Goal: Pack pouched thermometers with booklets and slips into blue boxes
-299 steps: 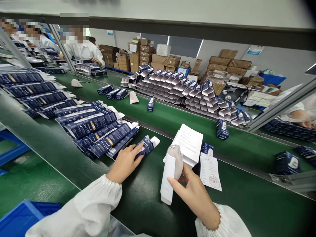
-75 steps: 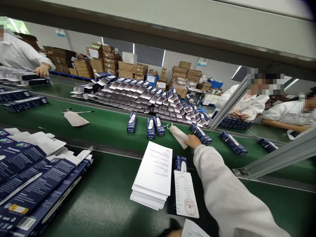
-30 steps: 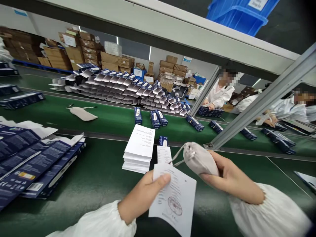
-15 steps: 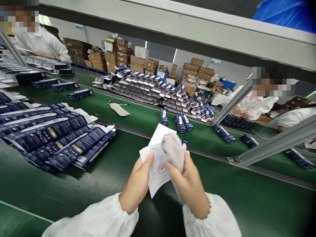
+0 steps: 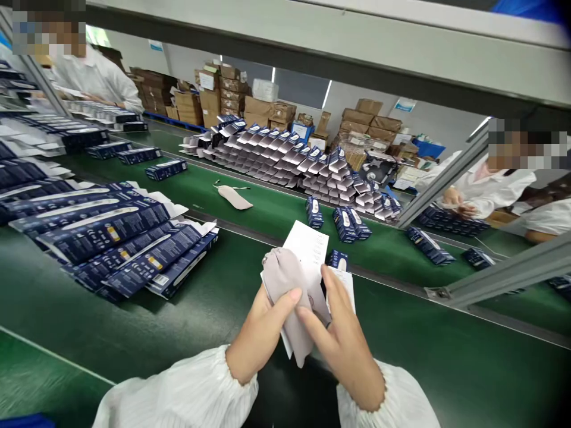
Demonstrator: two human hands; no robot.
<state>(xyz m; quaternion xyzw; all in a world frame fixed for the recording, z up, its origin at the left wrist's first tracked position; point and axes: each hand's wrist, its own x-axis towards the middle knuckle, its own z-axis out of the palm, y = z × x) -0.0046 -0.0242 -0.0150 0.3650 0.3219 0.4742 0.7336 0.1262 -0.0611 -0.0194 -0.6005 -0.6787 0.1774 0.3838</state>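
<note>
Head view: both hands meet over the dark green desk [image 5: 134, 333]. Since a second ago the grey pouch [image 5: 285, 282] has come from beside the printed leaflet [image 5: 288, 345] to lie on it; left hand [image 5: 261, 333] and right hand [image 5: 345, 345] now pinch both as one bundle, before the leaflet stack [image 5: 310, 246]

Flat blue cartons [image 5: 111, 238] left; standing boxes [image 5: 343, 223] on green belt [image 5: 276, 211].
</note>
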